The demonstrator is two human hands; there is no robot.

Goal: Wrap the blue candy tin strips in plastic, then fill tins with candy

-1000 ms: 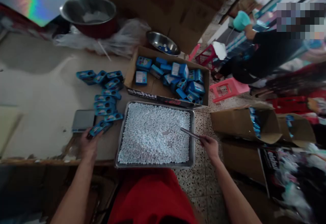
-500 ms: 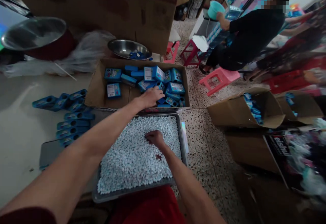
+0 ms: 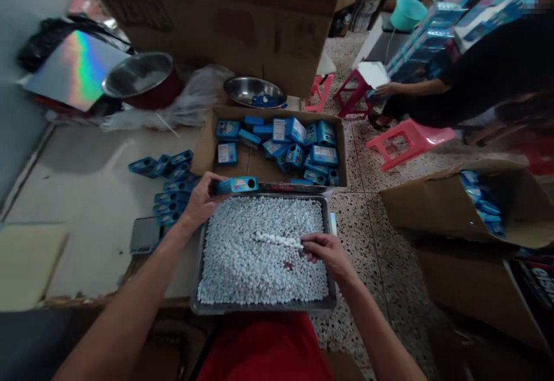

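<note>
A small blue box [image 3: 238, 185] with a dark round hole is in my left hand [image 3: 201, 201], over the far left edge of the tray. My right hand [image 3: 324, 251] pinches one end of a narrow scoop [image 3: 279, 241], which carries a row of white pellets. The scoop lies level, just over the pellets [image 3: 264, 277] that fill the grey tray [image 3: 333, 288]. Whether its underside touches them I cannot tell. Behind the tray stands an open carton [image 3: 203, 149] with several blue boxes [image 3: 324, 154] inside.
More blue boxes [image 3: 171, 197] stand on the table at left, beside a grey flat case [image 3: 145, 235]. Metal bowls [image 3: 141, 81] sit behind. To the right are a pink stool [image 3: 407, 141], a carton [image 3: 415, 202] of blue packs and a seated person [image 3: 489, 75].
My left hand has come out of the carton with a blue box and moved left. My right hand has shifted right, showing the loaded scoop. The view has swung left.
</note>
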